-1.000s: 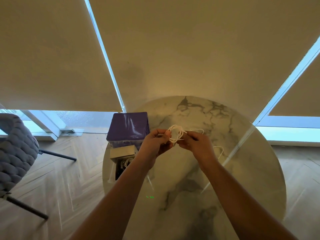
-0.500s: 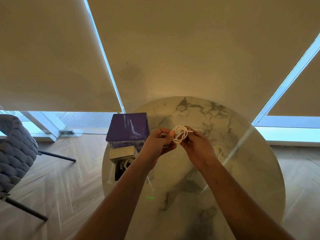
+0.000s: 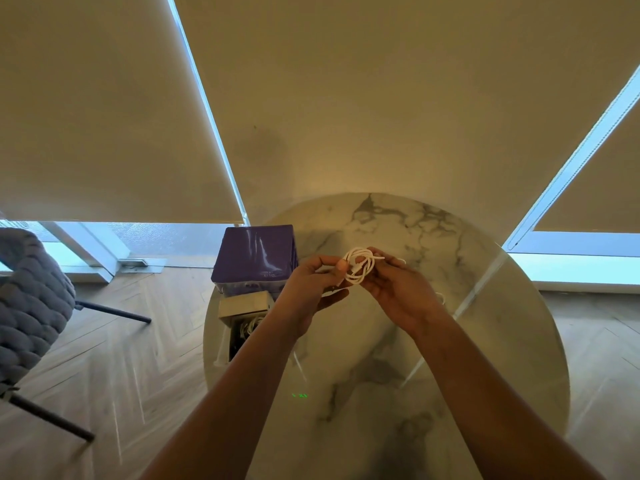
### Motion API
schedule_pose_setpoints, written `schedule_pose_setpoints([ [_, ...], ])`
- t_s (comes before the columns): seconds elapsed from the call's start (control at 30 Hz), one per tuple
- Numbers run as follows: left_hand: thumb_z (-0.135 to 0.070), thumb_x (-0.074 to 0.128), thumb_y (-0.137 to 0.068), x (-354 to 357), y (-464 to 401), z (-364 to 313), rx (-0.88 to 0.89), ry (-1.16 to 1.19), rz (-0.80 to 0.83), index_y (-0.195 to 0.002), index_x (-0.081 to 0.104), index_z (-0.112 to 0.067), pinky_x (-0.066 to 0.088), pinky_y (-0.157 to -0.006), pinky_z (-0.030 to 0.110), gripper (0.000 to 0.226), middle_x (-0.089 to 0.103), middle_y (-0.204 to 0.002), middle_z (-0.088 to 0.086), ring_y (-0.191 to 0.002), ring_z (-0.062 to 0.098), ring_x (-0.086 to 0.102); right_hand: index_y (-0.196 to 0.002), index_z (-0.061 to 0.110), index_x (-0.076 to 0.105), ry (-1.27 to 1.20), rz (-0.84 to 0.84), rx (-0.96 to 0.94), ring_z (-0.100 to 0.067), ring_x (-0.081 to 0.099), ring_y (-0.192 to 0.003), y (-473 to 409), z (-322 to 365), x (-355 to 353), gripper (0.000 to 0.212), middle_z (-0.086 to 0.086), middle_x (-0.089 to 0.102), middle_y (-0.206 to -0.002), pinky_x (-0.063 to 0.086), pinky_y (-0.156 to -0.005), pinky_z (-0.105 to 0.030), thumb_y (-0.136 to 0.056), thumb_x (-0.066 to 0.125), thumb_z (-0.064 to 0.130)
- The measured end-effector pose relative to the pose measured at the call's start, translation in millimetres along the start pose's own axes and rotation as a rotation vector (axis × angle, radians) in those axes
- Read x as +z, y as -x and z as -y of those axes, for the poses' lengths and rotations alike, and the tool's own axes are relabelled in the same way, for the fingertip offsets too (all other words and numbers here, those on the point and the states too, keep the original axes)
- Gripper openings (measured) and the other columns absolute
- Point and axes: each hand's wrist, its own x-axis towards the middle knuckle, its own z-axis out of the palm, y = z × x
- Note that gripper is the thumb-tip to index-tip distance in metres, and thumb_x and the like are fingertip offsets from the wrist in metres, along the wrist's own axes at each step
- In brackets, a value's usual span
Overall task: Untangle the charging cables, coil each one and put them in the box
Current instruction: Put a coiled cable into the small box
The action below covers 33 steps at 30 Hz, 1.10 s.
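Note:
A white charging cable (image 3: 360, 268) is wound into a small coil held in the air above the round marble table (image 3: 485, 341). My left hand (image 3: 311, 289) pinches the coil's left side with thumb and fingers. My right hand (image 3: 398, 292) grips its right side, fingers curled round the loops. Another white cable (image 3: 440, 296) lies on the table behind my right hand, mostly hidden. An open box (image 3: 239, 327) sits at the table's left edge with white cable inside, partly covered by my left forearm.
A purple box (image 3: 254, 258) stands at the table's far left, just behind the open box. A grey tufted chair (image 3: 27, 306) stands on the wooden floor to the left. Window blinds hang behind the table.
The coil has tightened and shifted slightly toward my right hand. Both hands have stayed close together over the table's far half.

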Motion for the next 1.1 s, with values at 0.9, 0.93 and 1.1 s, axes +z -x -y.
schedule_pose_setpoints([
  [0.9,-0.014,0.058,-0.093,6,-3,-5,0.090,-0.014,-0.025,-0.100,0.060,-0.008,0.055,-0.068,0.019,0.009,0.065,-0.090,0.004,-0.081,0.011,0.063,-0.115,0.009,0.061,0.165,0.060,-0.009,-0.020,0.066,-0.089,12,-10,11,0.026,-0.008,0.069,-0.100,0.054,-0.075,-0.033,-0.089,0.060,0.007],
  [0.93,-0.015,0.057,-0.095,8,-2,-5,0.091,-0.035,-0.042,-0.101,0.059,-0.008,0.053,-0.062,0.015,0.010,0.064,-0.089,0.003,-0.079,0.009,0.062,-0.116,0.005,0.060,0.165,0.054,-0.032,-0.020,0.067,-0.089,11,-11,11,0.027,-0.010,0.069,-0.100,0.056,-0.076,-0.033,-0.090,0.058,0.002],
  [1.1,-0.020,0.045,-0.100,12,-4,-9,0.048,-0.191,-0.031,-0.105,0.056,-0.012,0.052,-0.073,0.025,0.014,0.060,-0.088,0.002,-0.079,0.011,0.058,-0.118,-0.006,0.059,0.335,-0.011,-0.054,-0.016,0.064,-0.073,6,-7,10,0.032,-0.015,0.068,-0.095,0.052,-0.062,-0.026,-0.087,0.063,-0.001],
])
